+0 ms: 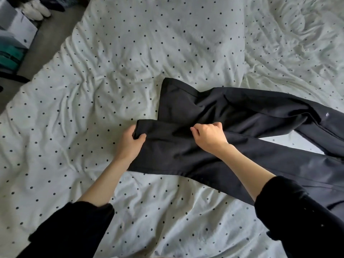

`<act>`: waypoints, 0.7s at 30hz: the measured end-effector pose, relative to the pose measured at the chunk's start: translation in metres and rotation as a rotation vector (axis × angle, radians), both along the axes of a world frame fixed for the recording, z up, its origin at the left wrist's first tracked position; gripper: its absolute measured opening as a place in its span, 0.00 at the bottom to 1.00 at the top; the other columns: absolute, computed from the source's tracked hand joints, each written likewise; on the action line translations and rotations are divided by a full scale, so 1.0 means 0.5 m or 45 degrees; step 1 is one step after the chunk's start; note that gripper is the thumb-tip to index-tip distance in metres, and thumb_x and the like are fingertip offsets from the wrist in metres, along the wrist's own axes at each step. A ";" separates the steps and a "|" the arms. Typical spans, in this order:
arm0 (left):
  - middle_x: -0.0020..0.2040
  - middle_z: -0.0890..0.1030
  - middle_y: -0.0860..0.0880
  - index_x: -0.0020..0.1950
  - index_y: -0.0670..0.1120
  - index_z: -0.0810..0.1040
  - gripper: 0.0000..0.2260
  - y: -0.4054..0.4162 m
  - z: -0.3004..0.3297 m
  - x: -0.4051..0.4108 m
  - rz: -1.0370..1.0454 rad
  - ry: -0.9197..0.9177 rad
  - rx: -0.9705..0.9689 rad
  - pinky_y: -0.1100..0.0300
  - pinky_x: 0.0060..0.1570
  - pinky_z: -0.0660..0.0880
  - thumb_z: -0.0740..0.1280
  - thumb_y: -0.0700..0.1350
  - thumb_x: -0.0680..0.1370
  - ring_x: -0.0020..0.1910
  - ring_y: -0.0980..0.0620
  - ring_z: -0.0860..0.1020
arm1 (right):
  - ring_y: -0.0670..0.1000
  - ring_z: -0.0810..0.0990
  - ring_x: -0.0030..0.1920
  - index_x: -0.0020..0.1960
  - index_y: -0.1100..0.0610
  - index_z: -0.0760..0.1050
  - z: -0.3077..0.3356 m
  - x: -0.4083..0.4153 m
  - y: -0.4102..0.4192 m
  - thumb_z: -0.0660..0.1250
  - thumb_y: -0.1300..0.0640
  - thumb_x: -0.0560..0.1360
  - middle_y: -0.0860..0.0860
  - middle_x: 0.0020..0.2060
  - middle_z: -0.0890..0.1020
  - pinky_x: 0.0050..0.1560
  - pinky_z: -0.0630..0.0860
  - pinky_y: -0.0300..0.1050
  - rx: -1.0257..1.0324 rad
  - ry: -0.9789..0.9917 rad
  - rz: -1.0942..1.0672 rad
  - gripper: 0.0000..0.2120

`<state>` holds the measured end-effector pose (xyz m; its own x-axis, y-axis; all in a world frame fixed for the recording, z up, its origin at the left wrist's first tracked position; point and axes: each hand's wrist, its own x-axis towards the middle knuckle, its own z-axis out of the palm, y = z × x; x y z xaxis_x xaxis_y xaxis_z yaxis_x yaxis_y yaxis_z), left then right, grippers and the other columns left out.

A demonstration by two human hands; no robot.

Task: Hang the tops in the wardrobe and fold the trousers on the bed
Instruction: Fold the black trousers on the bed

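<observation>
- On the bed (pixel 167 43), over a white cover with dark dots, a pair of black trousers (pixel 242 116) lies spread, its legs pointing left and the waist end running off to the right edge of the view.
- Nearest the person, one trouser leg (pixel 176 155) has its hem end at the left; the other leg (pixel 178 97) lies farther away, its hem also at the left, the two crossing loosely in the middle.
- At the hem of the near leg, the left hand (pixel 130 144) grips the corner of the cloth, thumb on top and fingers curled beneath.
- Just right of it, the right hand (pixel 210 135) pinches a fold of the same leg's upper edge, fingers curled onto the cloth.
- By my reading, the step in hand is folding the trousers: the legs are being brought one onto the other, and they are not yet aligned.
- What the next move seems to call for is carrying the near leg across so hem meets hem and seam meets seam, then smoothing the creases where the legs cross.
- Far left, beside the bed, pale shoes (pixel 38 9) and stacked boxes (pixel 20 27) stand on the floor.
- No tops or wardrobe show in this view.
</observation>
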<state>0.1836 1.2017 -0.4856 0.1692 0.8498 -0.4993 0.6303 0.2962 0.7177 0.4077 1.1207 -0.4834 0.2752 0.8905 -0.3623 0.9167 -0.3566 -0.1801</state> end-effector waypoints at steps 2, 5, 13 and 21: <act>0.53 0.79 0.49 0.59 0.48 0.74 0.11 -0.005 -0.007 -0.015 -0.053 0.124 -0.072 0.55 0.51 0.73 0.64 0.40 0.77 0.53 0.48 0.77 | 0.57 0.79 0.44 0.45 0.56 0.71 0.001 0.002 0.003 0.51 0.53 0.82 0.53 0.42 0.82 0.57 0.59 0.47 0.047 -0.027 0.053 0.14; 0.60 0.76 0.46 0.65 0.46 0.69 0.17 0.017 -0.016 -0.009 -0.036 0.372 0.088 0.56 0.51 0.70 0.63 0.41 0.77 0.55 0.46 0.75 | 0.56 0.76 0.52 0.59 0.56 0.75 0.003 0.031 0.041 0.54 0.58 0.81 0.52 0.52 0.80 0.55 0.60 0.48 0.174 -0.096 0.013 0.13; 0.58 0.79 0.44 0.62 0.39 0.75 0.20 0.179 -0.026 0.194 -0.170 0.135 -0.084 0.56 0.56 0.71 0.66 0.52 0.77 0.58 0.44 0.76 | 0.55 0.64 0.69 0.71 0.54 0.65 0.016 0.170 0.166 0.62 0.54 0.78 0.53 0.67 0.71 0.69 0.55 0.56 0.196 -0.069 -0.198 0.22; 0.48 0.77 0.42 0.57 0.38 0.70 0.13 0.269 0.015 0.255 -0.072 0.061 0.580 0.54 0.45 0.69 0.61 0.47 0.80 0.47 0.43 0.74 | 0.54 0.77 0.53 0.53 0.56 0.78 0.042 0.224 0.225 0.61 0.54 0.78 0.51 0.50 0.82 0.59 0.60 0.49 0.455 -0.027 -0.257 0.10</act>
